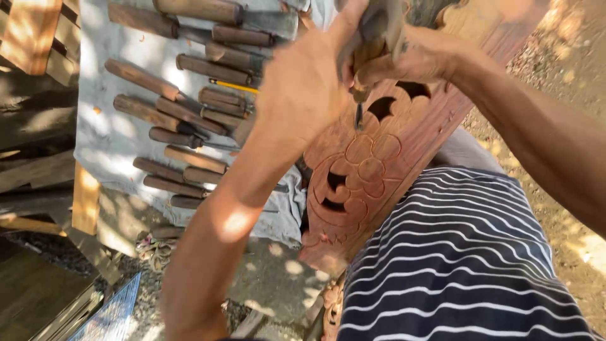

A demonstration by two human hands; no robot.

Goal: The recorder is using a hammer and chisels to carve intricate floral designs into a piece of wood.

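Note:
A reddish carved wooden panel (pixel 369 167) with flower and leaf cut-outs leans across my lap, running from lower left to upper right. My left hand (pixel 303 82) is closed around the wooden handle of a chisel (pixel 358 101), whose dark blade points down onto the carving near a cut-out. My right hand (pixel 410 53) grips a wooden mallet (pixel 382 25) just above the chisel handle. The top of the mallet runs out of view.
On a grey cloth (pixel 107 136) at the left lie several wooden-handled chisels (pixel 183 113) and a yellow pencil (pixel 233 85). Wooden planks (pixel 31 170) lie at the far left. A blue mesh (pixel 113 316) and gravel ground (pixel 555 57) are nearby. My striped shirt (pixel 467 259) fills the lower right.

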